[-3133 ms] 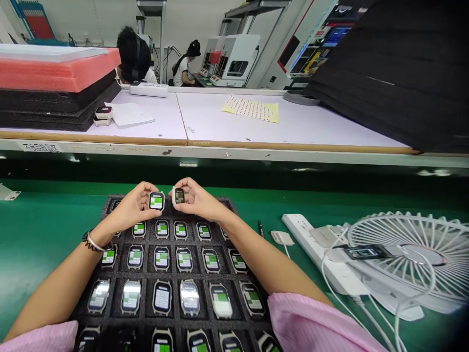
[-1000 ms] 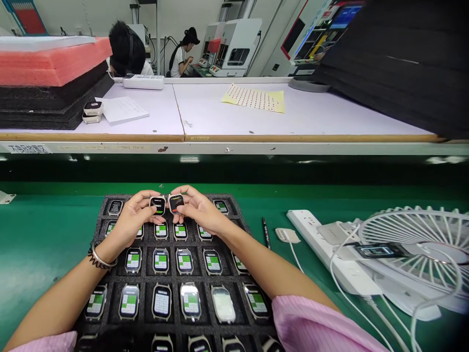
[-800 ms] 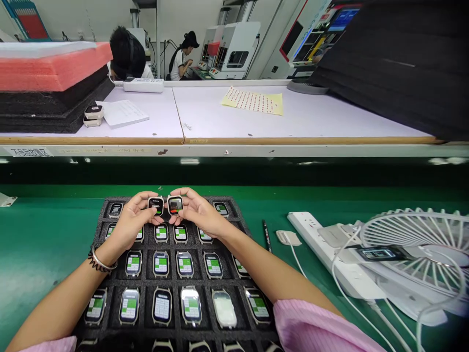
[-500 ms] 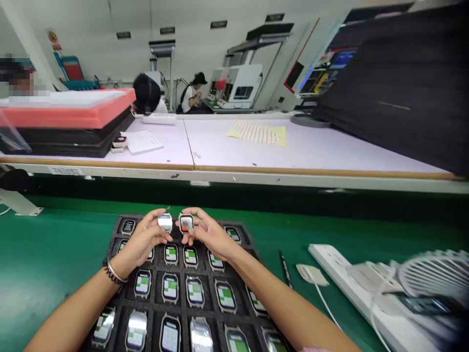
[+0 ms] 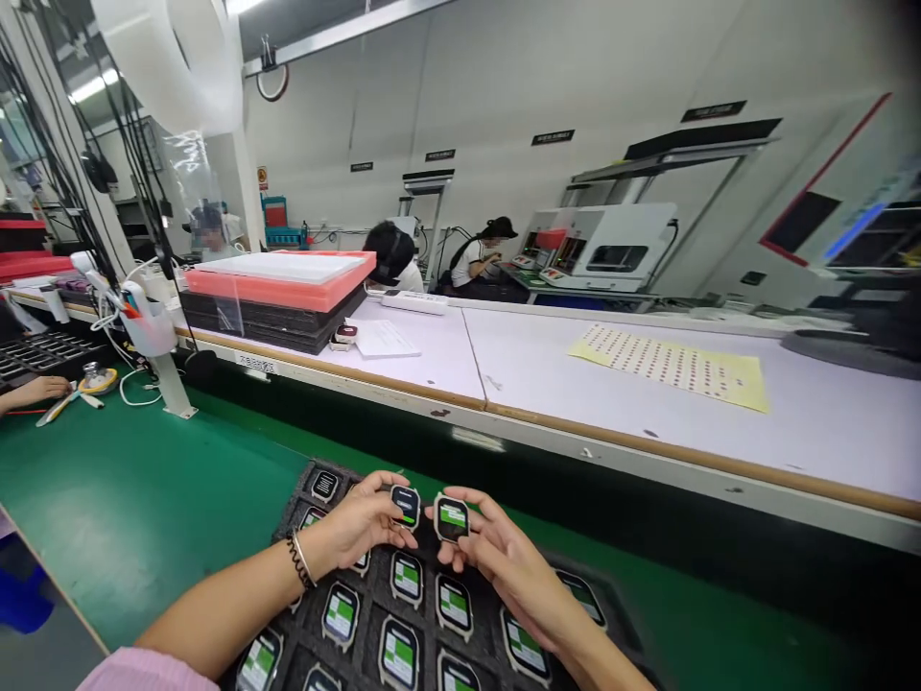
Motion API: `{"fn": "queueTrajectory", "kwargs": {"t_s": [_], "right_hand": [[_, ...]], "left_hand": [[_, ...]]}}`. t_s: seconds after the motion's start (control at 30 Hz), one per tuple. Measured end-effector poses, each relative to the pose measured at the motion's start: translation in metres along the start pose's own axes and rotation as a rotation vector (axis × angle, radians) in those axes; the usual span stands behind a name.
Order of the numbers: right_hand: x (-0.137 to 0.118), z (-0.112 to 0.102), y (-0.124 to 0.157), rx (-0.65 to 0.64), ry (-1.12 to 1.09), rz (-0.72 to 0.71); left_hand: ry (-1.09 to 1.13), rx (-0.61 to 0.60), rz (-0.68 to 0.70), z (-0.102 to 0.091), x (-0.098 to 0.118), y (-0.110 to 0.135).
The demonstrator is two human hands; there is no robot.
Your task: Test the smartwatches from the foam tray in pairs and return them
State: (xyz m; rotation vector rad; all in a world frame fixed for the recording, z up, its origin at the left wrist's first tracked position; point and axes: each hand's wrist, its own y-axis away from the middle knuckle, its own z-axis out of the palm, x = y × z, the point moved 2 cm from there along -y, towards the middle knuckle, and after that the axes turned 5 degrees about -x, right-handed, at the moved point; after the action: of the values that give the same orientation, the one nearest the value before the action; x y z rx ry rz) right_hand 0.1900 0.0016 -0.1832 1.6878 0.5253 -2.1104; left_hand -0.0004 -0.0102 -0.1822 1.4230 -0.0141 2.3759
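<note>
Above a black foam tray (image 5: 370,590), my left hand (image 5: 366,523) pinches a smartwatch body (image 5: 406,507) by its edges, its dark screen showing some text and a green strip. Right beside it, my right hand (image 5: 496,547) grips another strapless smartwatch (image 5: 452,518), whose screen has white and green blocks. Both screens face me, and the two watches are close together. Several more watches, such as this lit one (image 5: 399,651), lie face up in the tray's compartments. My forearms hide part of the tray.
A raised white shelf (image 5: 518,379) runs behind the tray, bearing stacked black and red foam trays (image 5: 288,288) and a yellow sticker sheet (image 5: 673,368). A co-worker's hand (image 5: 43,389) rests at the far left of the green bench (image 5: 144,480). Other people sit beyond the shelf.
The view has swung left, bringing the left side of the bench into sight. Both watches stay in my hands; their screens now show different pictures.
</note>
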Motion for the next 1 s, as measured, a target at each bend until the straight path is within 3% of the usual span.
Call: {"fn": "queueTrajectory", "kwargs": {"t_s": [0.33,0.6,1.0], "right_hand": [[0.003,-0.002,-0.002,0.128,-0.006,-0.025],[-0.002,-0.003,-0.008,0.125,-0.080,-0.039],[0.002,-0.016,-0.002,0.145,-0.101,0.086]], "left_hand": [[-0.071,0.012,-0.006,0.001,0.000,0.000],[-0.144,0.065,0.046,0.003,-0.002,0.004],[-0.129,0.141,0.007,0.002,0.004,0.001]]}}
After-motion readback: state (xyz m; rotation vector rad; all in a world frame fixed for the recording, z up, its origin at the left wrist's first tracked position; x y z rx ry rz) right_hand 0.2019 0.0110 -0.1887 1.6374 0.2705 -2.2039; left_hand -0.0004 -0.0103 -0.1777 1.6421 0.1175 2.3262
